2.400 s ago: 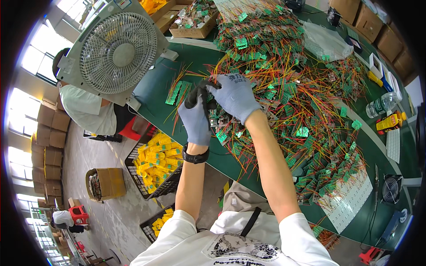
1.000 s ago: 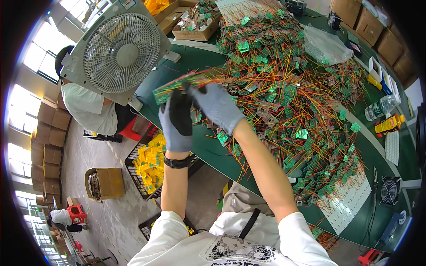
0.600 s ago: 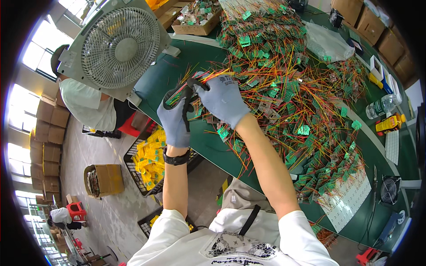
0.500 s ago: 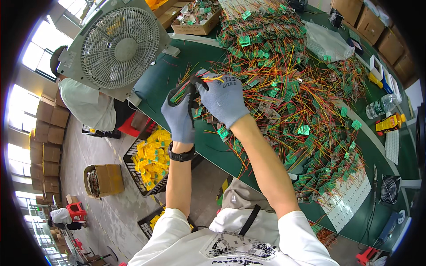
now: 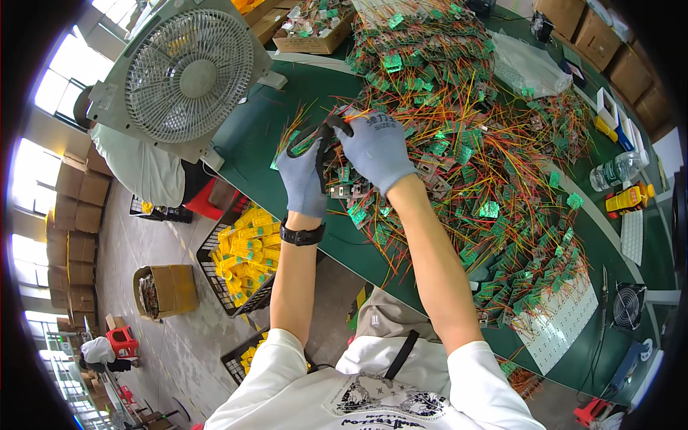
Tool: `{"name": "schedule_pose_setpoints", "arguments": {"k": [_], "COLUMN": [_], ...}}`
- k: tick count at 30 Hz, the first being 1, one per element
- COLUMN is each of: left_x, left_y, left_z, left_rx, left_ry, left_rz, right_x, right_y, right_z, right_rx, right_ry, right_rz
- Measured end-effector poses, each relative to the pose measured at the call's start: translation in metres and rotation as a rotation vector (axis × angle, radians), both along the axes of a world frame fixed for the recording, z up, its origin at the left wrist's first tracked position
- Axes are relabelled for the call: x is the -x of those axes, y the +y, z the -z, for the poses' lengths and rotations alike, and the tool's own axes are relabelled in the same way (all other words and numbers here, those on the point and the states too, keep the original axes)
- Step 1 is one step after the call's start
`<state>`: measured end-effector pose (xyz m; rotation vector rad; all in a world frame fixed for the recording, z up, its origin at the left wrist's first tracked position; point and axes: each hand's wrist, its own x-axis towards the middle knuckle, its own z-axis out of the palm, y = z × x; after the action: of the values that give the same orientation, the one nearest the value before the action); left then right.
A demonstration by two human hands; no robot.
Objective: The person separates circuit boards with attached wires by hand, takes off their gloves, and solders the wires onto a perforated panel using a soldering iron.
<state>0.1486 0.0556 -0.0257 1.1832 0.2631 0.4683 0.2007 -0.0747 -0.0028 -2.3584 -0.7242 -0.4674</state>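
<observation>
Both my hands wear blue-grey gloves with black palms and are raised together over the green table, fingertips meeting. My left hand (image 5: 304,179) is closed round a small bunch of green circuit boards (image 5: 292,137) with thin red and yellow wires, which stick out past its fingers. My right hand (image 5: 378,149) is closed in a pinch against the left thumb. Some red wire shows by its fingertips, but what lies between them is hidden. Just right of my hands spreads a large heap of wired circuit boards (image 5: 466,154).
A grey box fan (image 5: 197,79) stands at the table's left edge. Below it are a black crate (image 5: 204,254) of yellow parts and a seated person (image 5: 136,168). A perforated white board (image 5: 552,337), a plastic bottle (image 5: 616,172) and a small black fan (image 5: 629,307) lie to the right.
My hands have shifted slightly right, still together. The left hand has turned, so more of the green boards shows beyond its fingers.
</observation>
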Motion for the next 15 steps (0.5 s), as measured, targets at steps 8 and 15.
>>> {"name": "schedule_pose_setpoints", "arguments": {"k": [8, 15], "left_x": [-0.016, -0.027], "left_y": [-0.023, -0.018], "left_z": [-0.017, -0.017], "left_rx": [-0.142, -0.291], "left_ry": [-0.037, 0.012], "left_rz": [-0.093, 0.013], "right_x": [0.0, 0.004], "right_y": [-0.004, -0.025], "right_z": [-0.002, -0.037], "right_rx": [-0.073, 0.032], "right_ry": [-0.209, 0.037], "right_rz": [0.127, 0.324]}}
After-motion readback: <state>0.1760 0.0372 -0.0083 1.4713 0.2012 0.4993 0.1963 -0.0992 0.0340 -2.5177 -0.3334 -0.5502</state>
